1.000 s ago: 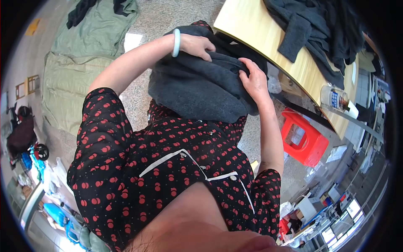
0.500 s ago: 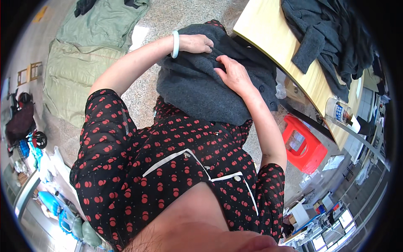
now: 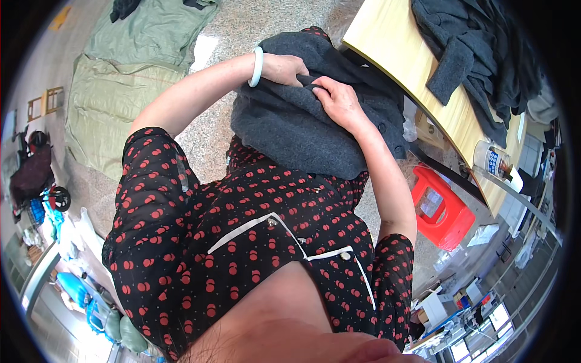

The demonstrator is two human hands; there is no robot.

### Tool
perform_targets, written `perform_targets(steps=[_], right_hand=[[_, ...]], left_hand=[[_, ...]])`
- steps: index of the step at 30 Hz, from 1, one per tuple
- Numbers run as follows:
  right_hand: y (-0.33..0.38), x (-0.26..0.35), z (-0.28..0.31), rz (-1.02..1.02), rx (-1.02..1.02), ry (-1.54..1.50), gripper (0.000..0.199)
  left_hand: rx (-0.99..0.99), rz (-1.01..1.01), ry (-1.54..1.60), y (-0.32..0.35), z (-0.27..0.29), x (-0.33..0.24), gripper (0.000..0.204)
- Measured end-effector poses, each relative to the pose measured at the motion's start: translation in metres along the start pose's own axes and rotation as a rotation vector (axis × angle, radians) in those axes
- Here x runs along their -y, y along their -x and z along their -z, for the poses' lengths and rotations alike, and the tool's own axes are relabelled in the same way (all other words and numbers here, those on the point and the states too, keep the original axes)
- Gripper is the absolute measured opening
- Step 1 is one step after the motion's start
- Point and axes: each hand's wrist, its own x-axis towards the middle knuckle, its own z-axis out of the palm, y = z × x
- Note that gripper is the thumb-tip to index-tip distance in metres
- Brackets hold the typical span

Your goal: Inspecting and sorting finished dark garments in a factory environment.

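Note:
A dark grey wool coat (image 3: 296, 130) with large dark buttons lies bunched across my lap. My left hand (image 3: 284, 69), below a pale bangle (image 3: 256, 66), is closed on a raised fold of the cloth near the coat's middle. Just beside it, my right hand (image 3: 339, 104) pinches the same fold between thumb and fingers. The fingertips of both hands nearly meet there, partly sunk in the fabric. Whatever lies beneath the fold is hidden.
A light wooden table (image 3: 387, 36) stands at the right with more dark grey garments (image 3: 469, 60) and a clear labelled jar (image 3: 489, 160) on it. Below it is a red plastic stool (image 3: 442, 209). Green cloth sheets (image 3: 121, 103) cover the floor at the left.
My right hand has closed from loosely spread fingers onto the coat's fold. My left hand has curled into the cloth, and the fold between the hands now stands up.

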Motion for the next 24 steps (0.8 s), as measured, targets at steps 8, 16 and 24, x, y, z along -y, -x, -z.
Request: perform_targets(steps=[8, 16, 24], right_hand=[[0.0, 0.001, 0.025, 0.109, 0.085, 0.132, 0.016], [0.018, 0.014, 0.041, 0.087, 0.074, 0.194, 0.01], [0.007, 0.031, 0.051, 0.154, -0.228, 0.093, 0.013]], left_hand=[[-0.217, -0.211, -0.029, -0.023, 0.01, -0.015, 0.025], [-0.2, -0.013, 0.104, -0.022, 0.014, -0.047, 0.026], [-0.355, -0.047, 0.228, -0.016, 0.026, -0.055, 0.023]])
